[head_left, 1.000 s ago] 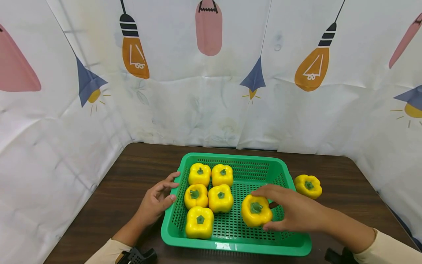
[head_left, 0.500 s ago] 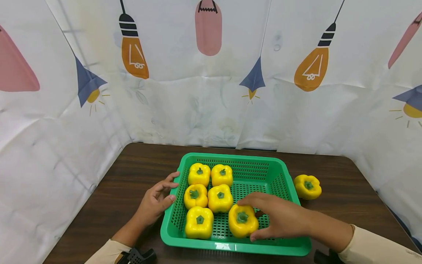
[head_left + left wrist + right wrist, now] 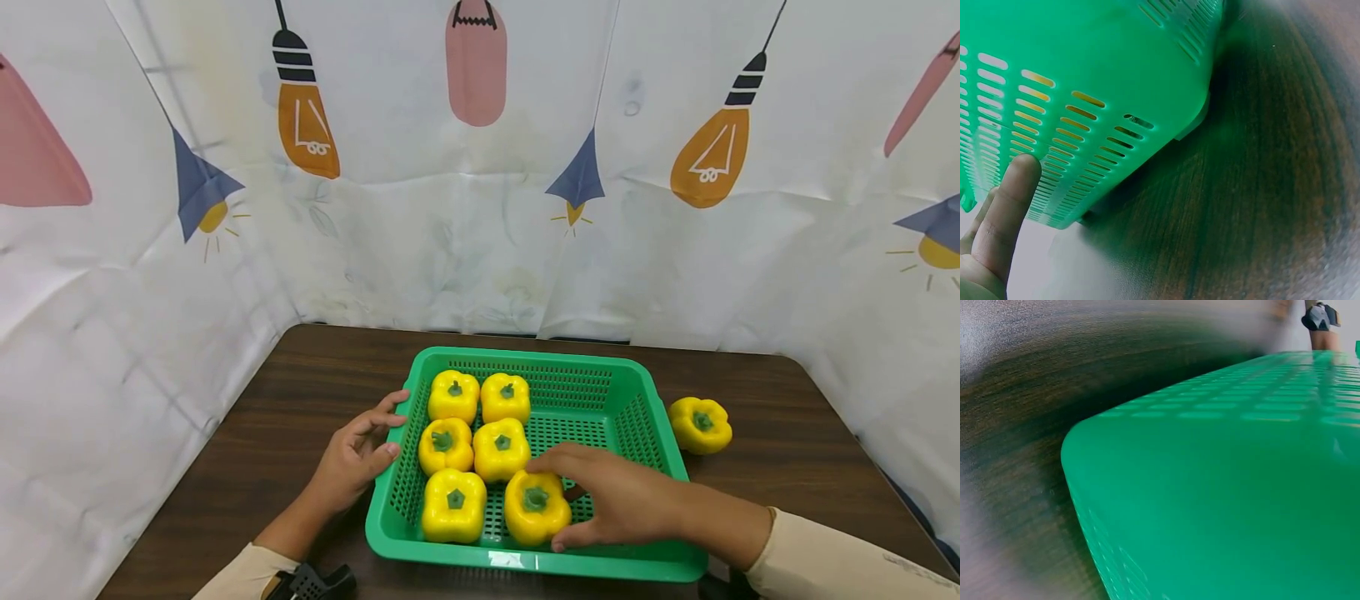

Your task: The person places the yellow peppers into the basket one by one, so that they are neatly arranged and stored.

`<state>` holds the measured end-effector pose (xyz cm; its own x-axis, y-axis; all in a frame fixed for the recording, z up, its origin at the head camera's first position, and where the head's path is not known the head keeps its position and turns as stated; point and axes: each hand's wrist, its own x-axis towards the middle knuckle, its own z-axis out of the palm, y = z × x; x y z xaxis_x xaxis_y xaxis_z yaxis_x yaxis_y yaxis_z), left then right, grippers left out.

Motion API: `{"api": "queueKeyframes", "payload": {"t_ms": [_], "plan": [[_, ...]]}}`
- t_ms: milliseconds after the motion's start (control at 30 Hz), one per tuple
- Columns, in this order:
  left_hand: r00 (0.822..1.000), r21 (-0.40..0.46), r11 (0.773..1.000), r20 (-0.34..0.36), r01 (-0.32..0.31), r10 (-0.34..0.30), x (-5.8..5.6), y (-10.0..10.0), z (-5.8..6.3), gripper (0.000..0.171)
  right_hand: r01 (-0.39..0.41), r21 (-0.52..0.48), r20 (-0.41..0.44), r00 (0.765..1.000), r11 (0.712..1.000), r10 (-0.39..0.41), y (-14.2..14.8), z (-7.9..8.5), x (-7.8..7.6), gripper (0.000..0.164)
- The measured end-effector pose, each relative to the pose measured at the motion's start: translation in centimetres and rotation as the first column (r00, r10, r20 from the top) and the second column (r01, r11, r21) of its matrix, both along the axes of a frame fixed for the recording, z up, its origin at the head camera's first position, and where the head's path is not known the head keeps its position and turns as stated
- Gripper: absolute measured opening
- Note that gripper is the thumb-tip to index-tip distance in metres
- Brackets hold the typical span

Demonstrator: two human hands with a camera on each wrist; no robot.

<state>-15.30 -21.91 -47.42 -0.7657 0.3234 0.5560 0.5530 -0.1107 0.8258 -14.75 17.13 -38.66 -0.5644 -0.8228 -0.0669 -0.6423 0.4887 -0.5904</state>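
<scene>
A green perforated plastic basket (image 3: pixel 600 565) stands on the table with several yellow bell peppers (image 3: pixel 501 454) grouped at its left side, stems up. My right hand (image 3: pixel 626 498) holds another yellow bell pepper (image 3: pixel 536 523) by its right side, low in the front of the basket, beside the front-left one. At the left rim, my left hand (image 3: pixel 354 460) touches the basket with extended fingers. One straight finger (image 3: pixel 1005 215) lies against the slotted wall (image 3: pixel 1116 50) in the left wrist view. The right wrist view shows the basket's outer corner (image 3: pixel 1166 487); hand and pepper are hidden there.
One more yellow bell pepper (image 3: pixel 701 425) lies on the dark wood table (image 3: pixel 315 367), just right of the basket. A white printed curtain (image 3: pixel 420 242) hangs behind the table and along its left side.
My right hand has carried its bell pepper leftward and slightly toward me, close to the other peppers. The left hand and the basket stay where they were.
</scene>
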Motion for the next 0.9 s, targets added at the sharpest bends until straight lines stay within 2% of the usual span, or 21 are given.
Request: {"api": "queueKeyframes", "payload": {"t_ms": [300, 533, 700, 900], "plan": [[1.0, -0.003, 1.0, 0.003, 0.007, -0.007, -0.1, -0.1, -0.1, 0.032, -0.006, 0.015, 0.027, 1.0, 1.0, 0.005, -0.6, -0.6, -0.3, 0.075], [1.0, -0.011, 1.0, 0.018, -0.009, 0.009, -0.1, -0.1, -0.1, 0.032, -0.025, -0.039, 0.052, 0.998, 0.999, 0.027, -1.0, -1.0, -0.6, 0.074], [1.0, -0.011, 1.0, -0.002, -0.007, 0.007, -0.1, 0.0, 0.0, 0.032, -0.026, -0.073, 0.096, 0.995, 0.997, 0.033, -1.3, -1.2, -0.5, 0.073], [1.0, -0.02, 1.0, 0.021, -0.015, 0.015, 0.0, -0.1, -0.1, 0.031, -0.021, -0.089, 0.153, 0.988, 0.996, 0.035, -1.6, -1.5, -0.5, 0.072]]}}
